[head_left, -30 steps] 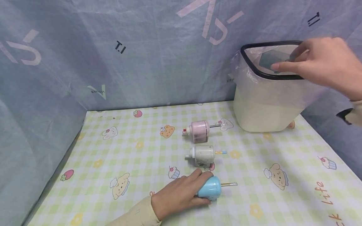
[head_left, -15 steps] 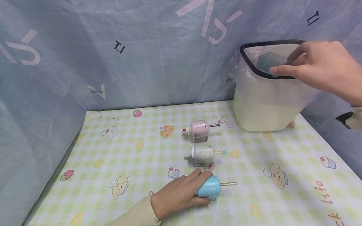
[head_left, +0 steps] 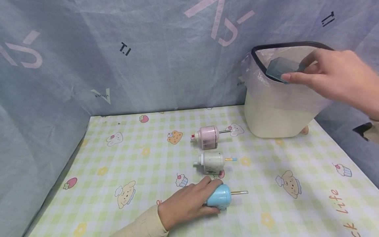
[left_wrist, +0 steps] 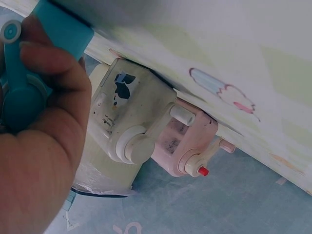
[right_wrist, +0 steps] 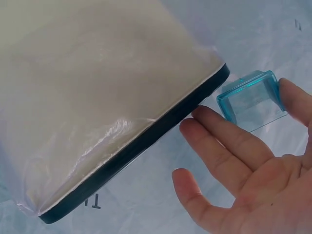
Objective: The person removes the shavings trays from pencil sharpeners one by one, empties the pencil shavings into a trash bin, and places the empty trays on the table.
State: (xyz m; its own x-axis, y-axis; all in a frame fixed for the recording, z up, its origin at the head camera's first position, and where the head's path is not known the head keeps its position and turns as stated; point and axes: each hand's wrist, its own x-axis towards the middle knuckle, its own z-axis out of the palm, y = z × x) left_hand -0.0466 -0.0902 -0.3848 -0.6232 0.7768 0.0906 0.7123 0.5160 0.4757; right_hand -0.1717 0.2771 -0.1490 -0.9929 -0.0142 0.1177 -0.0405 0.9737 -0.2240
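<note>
My left hand (head_left: 188, 204) grips a blue hand-crank pencil sharpener (head_left: 221, 197) on the table, a pencil (head_left: 239, 193) sticking out of its right end. In the left wrist view its teal crank (left_wrist: 18, 73) shows beside the curled fingers. Up at the right, my right hand (head_left: 340, 77) pinches a clear teal shavings drawer (head_left: 281, 68) at the front rim of a cream bin (head_left: 275, 115). The right wrist view has the drawer (right_wrist: 253, 100) between thumb and index finger, other fingers spread close to the bin's dark rim (right_wrist: 141, 141). No shavings show in the drawer there.
Behind the blue sharpener stand a grey sharpener (head_left: 214, 163) and a pink sharpener (head_left: 209, 137), each with a pencil in it. A plastic liner (head_left: 257, 74) hangs over the bin's rim. Blue-grey cloth (head_left: 148, 59) walls in the checked tablecloth (head_left: 142, 171).
My right hand has come slightly down and toward me, bringing the drawer from inside the bin's mouth to its front rim. The left hand and the sharpeners stay put.
</note>
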